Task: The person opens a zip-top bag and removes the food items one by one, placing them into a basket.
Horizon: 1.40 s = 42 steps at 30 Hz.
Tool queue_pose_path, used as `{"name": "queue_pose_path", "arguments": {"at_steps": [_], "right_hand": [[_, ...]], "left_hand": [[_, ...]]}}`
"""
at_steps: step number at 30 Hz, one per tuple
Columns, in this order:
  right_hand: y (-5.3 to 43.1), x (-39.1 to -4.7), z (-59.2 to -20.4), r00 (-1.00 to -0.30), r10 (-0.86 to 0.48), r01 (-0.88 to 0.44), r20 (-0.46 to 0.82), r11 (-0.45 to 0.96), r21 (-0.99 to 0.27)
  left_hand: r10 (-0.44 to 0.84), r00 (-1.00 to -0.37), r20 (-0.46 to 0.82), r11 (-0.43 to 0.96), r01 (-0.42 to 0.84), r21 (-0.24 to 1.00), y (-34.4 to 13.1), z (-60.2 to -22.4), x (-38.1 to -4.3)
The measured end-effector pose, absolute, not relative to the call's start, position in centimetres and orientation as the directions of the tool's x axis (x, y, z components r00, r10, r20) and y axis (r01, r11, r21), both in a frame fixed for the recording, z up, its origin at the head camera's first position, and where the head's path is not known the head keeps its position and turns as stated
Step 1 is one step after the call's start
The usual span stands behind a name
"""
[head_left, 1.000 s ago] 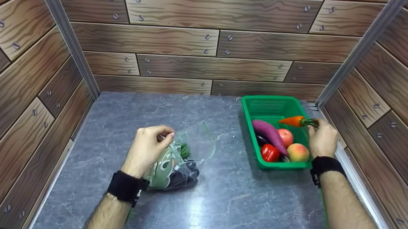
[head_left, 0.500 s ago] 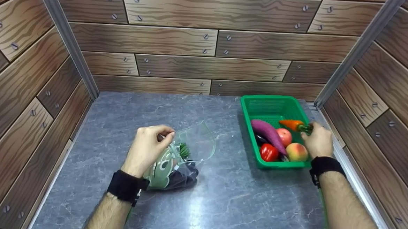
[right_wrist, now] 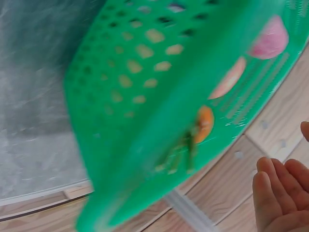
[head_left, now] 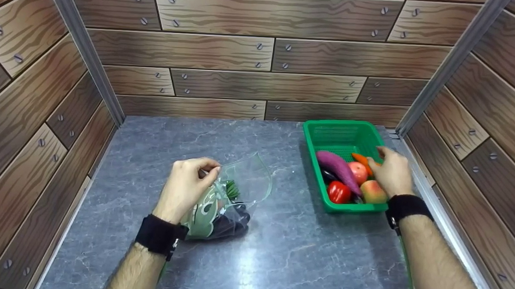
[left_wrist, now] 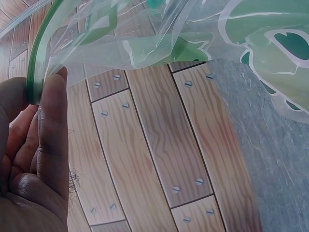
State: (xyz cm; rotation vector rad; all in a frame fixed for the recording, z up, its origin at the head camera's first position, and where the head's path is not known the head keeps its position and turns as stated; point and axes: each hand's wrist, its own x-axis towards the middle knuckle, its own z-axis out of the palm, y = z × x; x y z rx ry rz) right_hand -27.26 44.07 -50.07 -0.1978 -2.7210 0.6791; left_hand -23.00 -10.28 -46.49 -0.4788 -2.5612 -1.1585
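Note:
My left hand (head_left: 189,180) pinches the rim of a clear zip bag with green print (head_left: 202,223) between thumb and forefinger; the green zip edge (left_wrist: 36,58) shows in the left wrist view. The bag stands with its mouth spread, a green stalk tuft (head_left: 232,189) and dark rounded shapes inside. My right hand (head_left: 395,171) is over the right side of the green basket (head_left: 351,208), fingers apart. Below it an orange carrot (head_left: 360,158) lies in the basket, partly hidden by the hand; its green stems (right_wrist: 186,152) show in the right wrist view.
Also in the basket are a long purple vegetable (head_left: 338,166), a red bell pepper (head_left: 338,193), a peach (head_left: 373,192), a pinkish-red round fruit (head_left: 357,171) and a dark glossy item (head_left: 327,175). Wood-patterned walls (head_left: 181,81) enclose the grey marbled table (head_left: 278,251).
My right hand has lowered the carrot into the basket and let go of it, shifting slightly left. My left hand and the bag have stayed in place.

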Motion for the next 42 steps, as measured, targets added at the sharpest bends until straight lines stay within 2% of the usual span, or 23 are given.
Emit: {"name": "queue_pose_path", "arguments": {"at_steps": [4,19,33,42], "right_hand": [[42.1,-27.3,-48.9,-0.933,0.168,-0.004,0.318,0.879,-0.477],[35.4,-26.4,-45.6,-0.946,-0.029,-0.188,0.323,0.861,-0.474],[30.9,-25.4,-44.8,-0.893,-0.169,-0.365,0.417,0.813,-0.454],[28.4,-24.5,-44.5,-0.889,-0.237,-0.406,0.392,0.803,-0.435]], "left_hand": [[0.183,-0.898,0.399,0.614,0.422,0.668,-10.3,-46.6,-23.0],[0.179,-0.905,0.386,0.613,0.410,0.676,-10.3,-46.6,-22.9],[0.182,-0.905,0.385,0.623,0.409,0.667,-10.2,-46.6,-22.9],[0.182,-0.901,0.394,0.625,0.415,0.661,-10.2,-46.6,-23.0]]}}
